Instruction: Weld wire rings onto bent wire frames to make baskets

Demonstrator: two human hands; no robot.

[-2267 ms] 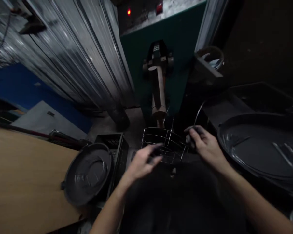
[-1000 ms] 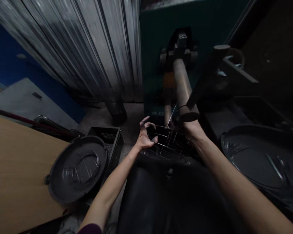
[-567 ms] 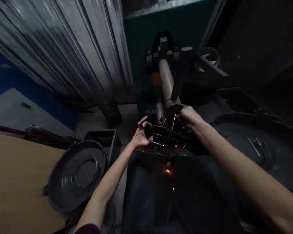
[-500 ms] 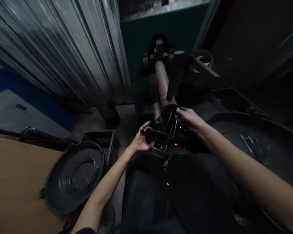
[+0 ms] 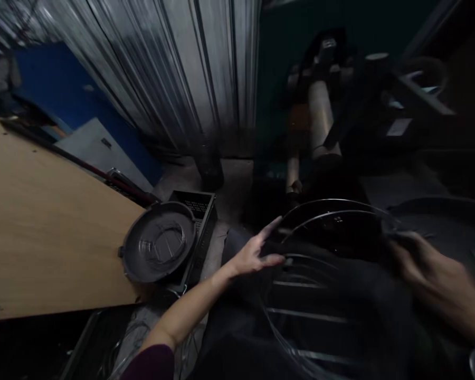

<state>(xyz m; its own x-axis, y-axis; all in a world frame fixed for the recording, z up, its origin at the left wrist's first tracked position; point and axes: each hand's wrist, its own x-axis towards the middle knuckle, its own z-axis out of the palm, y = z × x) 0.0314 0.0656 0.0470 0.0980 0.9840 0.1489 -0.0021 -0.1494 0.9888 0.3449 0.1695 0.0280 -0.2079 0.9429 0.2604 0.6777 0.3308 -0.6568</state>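
Note:
A round wire cage (image 5: pixel 332 221) of thin metal rings and rods sits close in front of me, large and blurred. My left hand (image 5: pixel 257 252) touches its left rim with fingers stretched out and apart. My right hand (image 5: pixel 431 274) is at the cage's right side, smeared by motion, so its grip is unclear. Behind the cage stands a green machine with a tan cylindrical arm (image 5: pixel 320 113) reaching toward me.
A round grey tray (image 5: pixel 158 243) with wire loops rests on a black crate (image 5: pixel 200 221) at the left. A wooden board (image 5: pixel 43 221) fills the left side. Corrugated metal sheeting (image 5: pixel 174 68) stands behind. A dark tray edge (image 5: pixel 439 203) shows at right.
The wire cage has come away from the machine arm toward me and looks much larger. My view has swung left. The sparks under the cage are gone.

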